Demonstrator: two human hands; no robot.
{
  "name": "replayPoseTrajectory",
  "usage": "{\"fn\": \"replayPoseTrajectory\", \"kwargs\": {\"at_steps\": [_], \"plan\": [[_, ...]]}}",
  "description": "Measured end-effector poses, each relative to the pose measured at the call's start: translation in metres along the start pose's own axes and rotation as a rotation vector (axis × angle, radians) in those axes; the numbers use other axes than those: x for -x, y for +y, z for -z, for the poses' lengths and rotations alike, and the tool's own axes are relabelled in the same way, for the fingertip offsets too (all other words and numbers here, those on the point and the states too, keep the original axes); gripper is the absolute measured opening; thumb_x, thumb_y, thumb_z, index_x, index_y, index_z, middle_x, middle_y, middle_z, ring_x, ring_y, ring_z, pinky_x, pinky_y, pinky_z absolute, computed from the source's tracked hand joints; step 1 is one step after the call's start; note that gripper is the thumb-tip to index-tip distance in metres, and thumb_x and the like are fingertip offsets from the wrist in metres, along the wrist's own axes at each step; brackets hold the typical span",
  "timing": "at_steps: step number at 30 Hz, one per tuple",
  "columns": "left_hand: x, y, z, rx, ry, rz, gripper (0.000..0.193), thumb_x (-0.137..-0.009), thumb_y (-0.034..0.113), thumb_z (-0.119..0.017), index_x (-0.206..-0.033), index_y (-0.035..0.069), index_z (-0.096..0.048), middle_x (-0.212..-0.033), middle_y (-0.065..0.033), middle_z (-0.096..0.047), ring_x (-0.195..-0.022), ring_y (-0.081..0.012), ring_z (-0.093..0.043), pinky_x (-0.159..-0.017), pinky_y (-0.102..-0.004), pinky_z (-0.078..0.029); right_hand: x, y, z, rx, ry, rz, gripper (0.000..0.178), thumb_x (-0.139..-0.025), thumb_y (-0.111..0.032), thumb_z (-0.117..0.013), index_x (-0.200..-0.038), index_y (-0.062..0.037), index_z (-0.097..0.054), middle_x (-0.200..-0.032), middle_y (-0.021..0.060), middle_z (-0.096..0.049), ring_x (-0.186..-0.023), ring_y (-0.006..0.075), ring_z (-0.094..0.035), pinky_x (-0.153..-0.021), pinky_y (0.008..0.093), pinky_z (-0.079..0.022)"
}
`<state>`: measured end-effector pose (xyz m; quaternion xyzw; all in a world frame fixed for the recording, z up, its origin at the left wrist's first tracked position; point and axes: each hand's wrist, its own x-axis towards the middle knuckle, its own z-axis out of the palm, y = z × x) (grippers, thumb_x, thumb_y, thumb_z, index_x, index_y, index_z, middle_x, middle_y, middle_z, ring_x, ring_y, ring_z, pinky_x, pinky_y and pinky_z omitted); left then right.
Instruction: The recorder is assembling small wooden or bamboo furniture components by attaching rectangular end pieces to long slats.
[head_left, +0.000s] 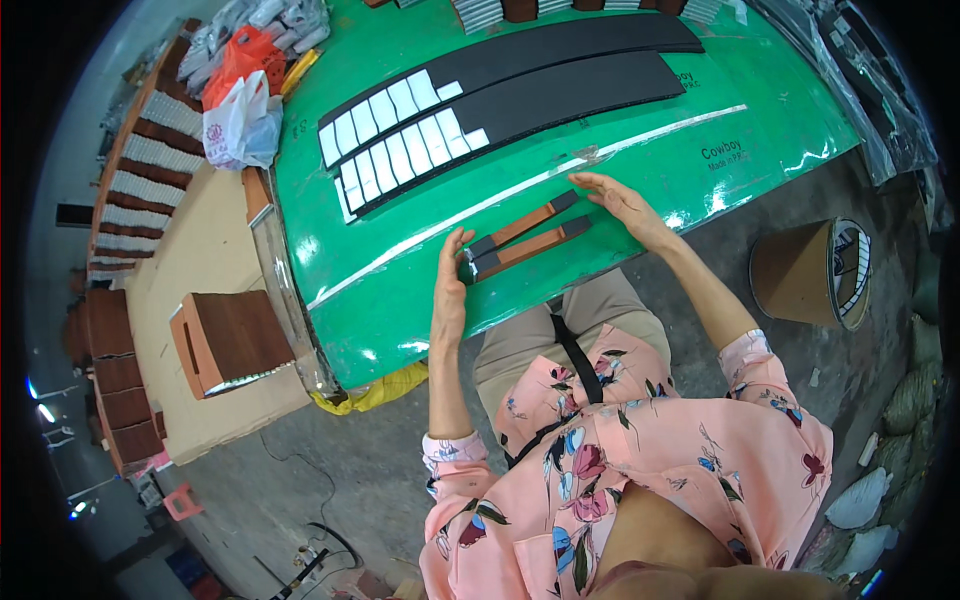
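brown-and-black strips (pixel 528 238) being squared up on green table (pixel 640 150); left hand (pixel 449 285) and right hand (pixel 620 202) spread flat at the ends. next calls for even end pressure.

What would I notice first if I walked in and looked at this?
The big shiny green table fills the middle. On it, near its front edge, lie two brown strips with dark ends, with the left hand at one end and the right hand at the other. Farther back lie two long black strips, their left parts covered with rows of white rectangles.
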<state>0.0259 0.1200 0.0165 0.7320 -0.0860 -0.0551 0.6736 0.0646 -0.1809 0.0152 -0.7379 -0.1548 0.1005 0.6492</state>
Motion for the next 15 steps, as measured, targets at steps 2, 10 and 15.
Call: {"fn": "replayPoseTrajectory", "kwargs": {"at_steps": [2, 10, 15], "plan": [[0.0, 0.012, -0.02, 0.024, 0.047, 0.063, 0.114, -0.062, 0.085, -0.041, -0.14, 0.003, -0.023, -0.137, -0.0181, -0.035, -0.128, -0.029, -0.033, -0.107, -0.0409, -0.023, 0.001, 0.001, -0.012, -0.191, 0.077, 0.008, 0.067, -0.093, -0.054, -0.035, -0.137, -0.0039, -0.034, -0.14, 0.0112, -0.037, -0.132, 0.0219, -0.03, -0.107, 0.0339, -0.024], [0.001, -0.023, -0.017, -0.277, 0.188, -0.116, 0.077, -0.069, 0.014, -0.077, -0.131, 0.007, -0.033, -0.111, -0.0108, -0.05, -0.095, -0.0202, -0.053, -0.083, -0.0309, -0.045, 0.004, -0.013, -0.034, 0.014, 0.05, 0.068, 0.066, -0.081, -0.025, -0.064, -0.137, -0.005, -0.035, -0.138, 0.013, -0.04, -0.127, 0.027, -0.038, -0.105, 0.0372, -0.029], [0.0, -0.019, -0.02, -0.409, 0.157, -0.093, 0.075, -0.075, 0.026, -0.076, -0.134, 0.011, -0.032, -0.114, -0.0122, -0.05, -0.104, -0.0205, -0.048, -0.095, -0.0338, -0.038, -0.003, 0.002, -0.026, 0.304, 0.041, 0.136, 0.051, -0.075, -0.011, -0.068, -0.124, -0.0092, -0.053, -0.122, 0.0122, -0.054, -0.115, 0.0263, -0.052, -0.096, 0.038, -0.042]]}}
